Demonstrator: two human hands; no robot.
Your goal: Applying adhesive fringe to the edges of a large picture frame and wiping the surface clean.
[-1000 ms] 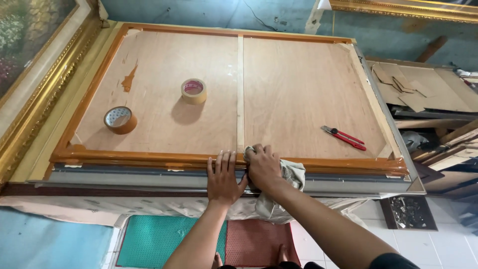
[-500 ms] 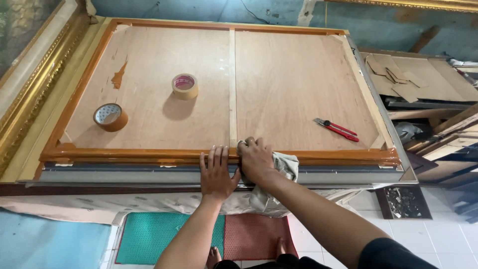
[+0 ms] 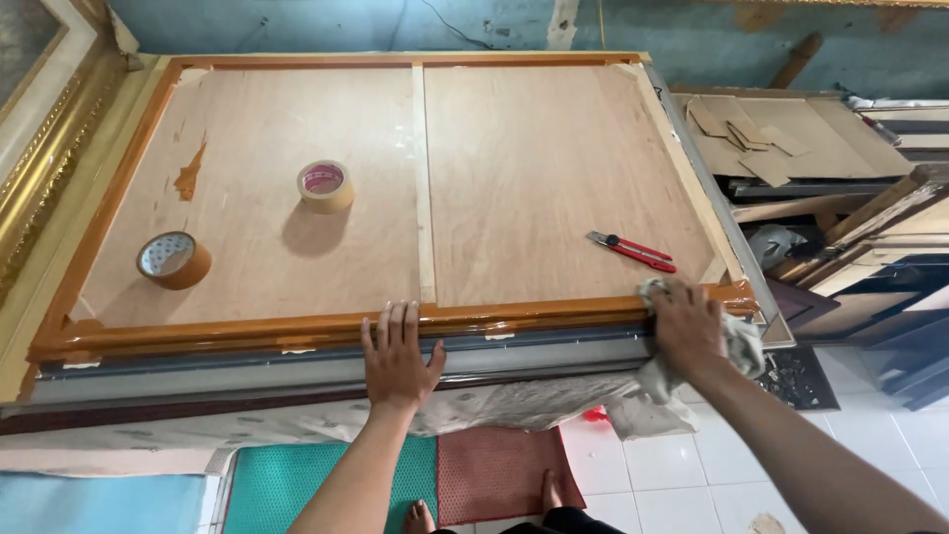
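Observation:
A large picture frame lies face down, its plywood back (image 3: 534, 168) bordered by glossy brown tape (image 3: 247, 331). My left hand (image 3: 398, 358) rests flat, fingers spread, on the near taped edge and the grey moulding (image 3: 297, 371) below it. My right hand (image 3: 685, 326) presses a crumpled whitish cloth (image 3: 739, 341) against the near right corner of the frame. Two rolls of brown tape (image 3: 174, 259) (image 3: 325, 186) sit on the left panel. A red-handled cutter (image 3: 633, 251) lies on the right panel, just beyond my right hand.
A gilded ornate frame (image 3: 40, 168) leans along the left. Cardboard pieces and stacked frame parts (image 3: 781, 138) lie at the right. Below are white floor tiles, a green mat (image 3: 287, 475), a red mat (image 3: 494, 470) and my bare feet.
My right hand has slid with the cloth along the near taped edge from the middle to the right corner. My left hand has stayed on the edge near the middle.

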